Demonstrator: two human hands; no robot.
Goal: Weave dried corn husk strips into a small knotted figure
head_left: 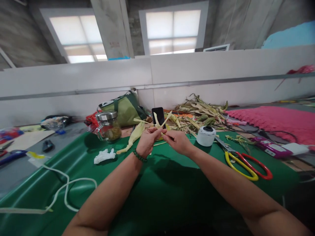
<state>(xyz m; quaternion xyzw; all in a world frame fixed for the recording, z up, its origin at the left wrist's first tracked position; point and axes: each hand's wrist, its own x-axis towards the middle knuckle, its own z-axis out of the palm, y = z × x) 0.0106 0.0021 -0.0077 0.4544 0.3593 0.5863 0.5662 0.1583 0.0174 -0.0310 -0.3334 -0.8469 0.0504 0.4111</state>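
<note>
Both hands meet above the green mat, pinching pale corn husk strips whose ends fan out upward and to the left. My left hand, with a green bead bracelet at its wrist, is closed on the strips. Close against it, my right hand is closed with its thumb and forefinger on the same strips. Behind the hands a dark phone stands upright, partly covered by the strips. A larger corn husk piece lies just left of my left hand.
A white thread spool and scissors with red and yellow handles lie at right. A glass jar, crumpled tissue and white cord are at left. Behind are a green bag, dry husks and pink cloth.
</note>
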